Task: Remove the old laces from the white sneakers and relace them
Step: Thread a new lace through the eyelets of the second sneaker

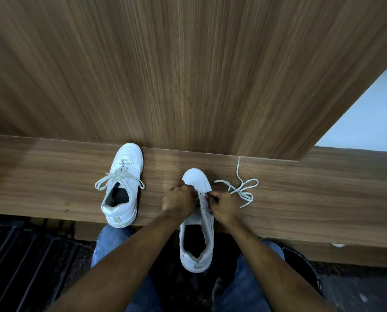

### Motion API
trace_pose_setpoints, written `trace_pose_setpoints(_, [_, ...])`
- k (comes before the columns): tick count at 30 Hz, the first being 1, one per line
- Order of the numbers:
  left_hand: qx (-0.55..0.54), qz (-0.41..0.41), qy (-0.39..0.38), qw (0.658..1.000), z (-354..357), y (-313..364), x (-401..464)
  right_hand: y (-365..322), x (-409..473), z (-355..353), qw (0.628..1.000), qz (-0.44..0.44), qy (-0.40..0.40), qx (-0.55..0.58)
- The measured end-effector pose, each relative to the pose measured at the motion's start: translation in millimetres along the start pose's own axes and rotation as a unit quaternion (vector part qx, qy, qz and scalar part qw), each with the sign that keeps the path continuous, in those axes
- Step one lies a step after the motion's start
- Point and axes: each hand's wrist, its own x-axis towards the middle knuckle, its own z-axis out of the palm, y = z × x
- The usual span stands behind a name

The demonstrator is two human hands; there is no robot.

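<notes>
We've got two white sneakers on the wooden ledge (53, 176): the laced sneaker (123, 185) sits left, the unlaced sneaker (198, 221) under both hands. Left hand (180, 200) grips its side, right hand (225, 207) pinches at the eyelets, and one loose lace (242, 188) lies just right.

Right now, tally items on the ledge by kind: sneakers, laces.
White sneakers: 2, a laced sneaker on the left and an unlaced sneaker under both hands
Laces: 2, one tied lace in the left shoe, one loose lace on the wood
Total: 4
</notes>
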Motion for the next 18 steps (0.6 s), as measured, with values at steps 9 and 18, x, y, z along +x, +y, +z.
trace_pose_setpoints(9, [-0.178, -0.035, 0.016, 0.983, 12.8, -9.7, 4.0, 4.8, 10.3, -8.9, 0.993, -0.055, 0.039, -0.100])
trace_pose_setpoints(18, [-0.216, -0.028, 0.016, 0.976, 18.9, -15.4, 8.7, -19.8, 18.4, -27.3, 0.901, -0.215, -0.028, -0.377])
